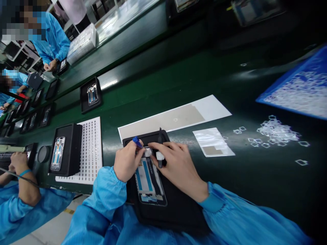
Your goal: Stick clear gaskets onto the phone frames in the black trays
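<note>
A phone frame with blue strips lies in a black fixture tray at the table's near edge. My left hand rests on the frame's left top corner and grips a small blue-tipped tool. My right hand lies over the frame's top right, fingers closed on a thin black pen-like tool with a white collar, its tip pointing away from me. The two hands nearly touch above the frame's top edge.
A white sheet and a clear bag lie beyond the tray. Several small clear square parts are scattered right, near a blue bin. A black block with a phone frame stands on a white perforated sheet. Co-workers in blue sit at the left.
</note>
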`<control>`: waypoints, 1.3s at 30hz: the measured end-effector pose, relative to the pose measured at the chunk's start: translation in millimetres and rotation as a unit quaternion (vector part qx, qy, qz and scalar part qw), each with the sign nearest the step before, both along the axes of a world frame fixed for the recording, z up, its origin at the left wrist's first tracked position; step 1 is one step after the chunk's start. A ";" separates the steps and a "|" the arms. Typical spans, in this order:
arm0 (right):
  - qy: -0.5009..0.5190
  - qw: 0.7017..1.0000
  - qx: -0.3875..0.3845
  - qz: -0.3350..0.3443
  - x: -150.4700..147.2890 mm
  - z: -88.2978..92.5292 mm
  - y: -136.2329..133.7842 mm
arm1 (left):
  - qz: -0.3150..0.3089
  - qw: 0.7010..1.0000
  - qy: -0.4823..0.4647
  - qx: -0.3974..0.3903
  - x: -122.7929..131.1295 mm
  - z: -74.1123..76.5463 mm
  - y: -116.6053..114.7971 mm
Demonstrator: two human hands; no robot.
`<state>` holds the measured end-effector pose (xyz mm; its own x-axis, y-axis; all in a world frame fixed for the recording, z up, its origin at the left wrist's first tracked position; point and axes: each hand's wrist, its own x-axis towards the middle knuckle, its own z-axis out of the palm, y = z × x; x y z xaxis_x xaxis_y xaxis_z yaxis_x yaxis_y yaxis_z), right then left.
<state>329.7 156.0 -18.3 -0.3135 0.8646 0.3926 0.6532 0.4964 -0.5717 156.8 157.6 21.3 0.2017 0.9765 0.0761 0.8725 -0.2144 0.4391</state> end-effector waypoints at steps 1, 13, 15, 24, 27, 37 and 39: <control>-0.001 1.000 -0.003 0.002 0.2 -0.3 0.0 | 0.002 1.000 -0.004 0.003 -0.7 -0.5 -0.2; 0.010 1.000 -0.010 0.000 0.3 -2.3 0.7 | 0.018 0.997 -0.076 -0.003 -1.5 -1.8 -1.8; 0.014 1.000 -0.023 0.003 0.3 -1.5 0.9 | 0.054 0.984 -0.165 -0.031 -4.6 -4.5 -0.9; 0.020 0.999 -0.031 0.001 1.4 -0.6 1.5 | 0.078 0.968 -0.225 -0.083 -6.1 2.8 3.8; 0.016 0.999 -0.032 0.000 1.4 0.2 1.8 | 0.072 0.972 -0.206 -0.085 -5.5 4.6 6.3; 0.013 1.000 -0.020 -0.004 0.8 0.3 1.7 | 0.036 0.995 -0.083 -0.030 1.1 6.8 4.9; 0.009 1.000 -0.018 -0.004 1.1 -0.7 1.4 | 0.010 1.000 -0.026 0.009 2.7 6.8 2.9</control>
